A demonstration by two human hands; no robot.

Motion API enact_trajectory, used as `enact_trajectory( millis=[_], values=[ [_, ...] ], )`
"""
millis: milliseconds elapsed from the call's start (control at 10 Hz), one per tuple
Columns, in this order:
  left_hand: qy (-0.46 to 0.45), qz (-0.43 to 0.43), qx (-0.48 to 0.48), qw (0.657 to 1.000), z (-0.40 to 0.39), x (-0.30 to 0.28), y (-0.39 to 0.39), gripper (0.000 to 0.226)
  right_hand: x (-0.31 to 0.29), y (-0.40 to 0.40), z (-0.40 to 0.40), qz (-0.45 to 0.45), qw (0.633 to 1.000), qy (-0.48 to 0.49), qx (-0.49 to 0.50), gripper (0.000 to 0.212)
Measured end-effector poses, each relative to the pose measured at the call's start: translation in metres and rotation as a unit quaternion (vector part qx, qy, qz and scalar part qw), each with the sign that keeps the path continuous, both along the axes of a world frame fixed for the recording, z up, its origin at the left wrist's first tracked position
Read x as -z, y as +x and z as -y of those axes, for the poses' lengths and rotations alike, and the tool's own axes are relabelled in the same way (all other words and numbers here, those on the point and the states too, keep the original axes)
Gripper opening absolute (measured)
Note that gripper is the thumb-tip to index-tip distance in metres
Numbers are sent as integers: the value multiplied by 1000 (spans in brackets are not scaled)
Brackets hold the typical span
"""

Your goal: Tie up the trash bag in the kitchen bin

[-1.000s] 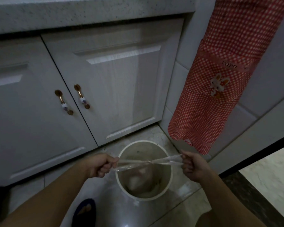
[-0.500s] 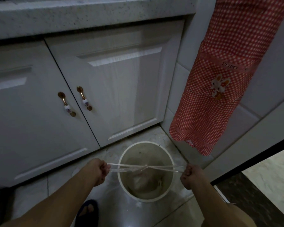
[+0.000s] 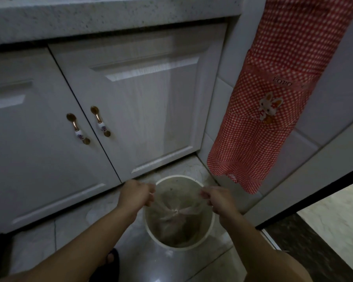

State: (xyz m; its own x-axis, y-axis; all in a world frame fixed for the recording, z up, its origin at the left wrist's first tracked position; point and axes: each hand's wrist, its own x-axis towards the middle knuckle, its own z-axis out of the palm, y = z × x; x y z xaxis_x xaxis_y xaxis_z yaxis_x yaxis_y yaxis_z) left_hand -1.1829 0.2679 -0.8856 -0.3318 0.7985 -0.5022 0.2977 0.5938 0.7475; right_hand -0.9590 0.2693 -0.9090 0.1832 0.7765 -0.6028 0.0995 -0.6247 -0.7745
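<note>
A round white bin (image 3: pixel 151 234) stands on the tiled floor in front of the cabinet. Inside it sits a clear trash bag (image 3: pixel 171 218), its top gathered into a small knot near the bin's middle. My left hand (image 3: pixel 136 193) is at the bin's left rim, closed on one loose end of the bag. At the right rim, my right hand (image 3: pixel 218 200) grips the other end. Both ends slope down from my hands to the knot.
White cabinet doors (image 3: pixel 143 102) with gold handles rise behind the bin under a speckled counter. A red checked apron (image 3: pixel 269 102) hangs on the right wall just above the bin. A dark slipper (image 3: pixel 110 259) is on the floor near my left arm. A doorway threshold runs at the right.
My hands have moved inward toward the bin and slightly up. The bag ends, pulled tight and level before, now slope down to a knot lower in the bin.
</note>
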Motion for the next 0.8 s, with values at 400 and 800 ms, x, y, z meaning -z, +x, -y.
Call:
enact_trajectory(
  millis=[400,800],
  values=[
    [34,-186,330,925,1,-35,34,31,-50,-13,7,198,917,143,-314,23],
    [49,-393,442,805,7,-57,40,19,-52,7,8,141,921,152,-330,18]
  ],
)
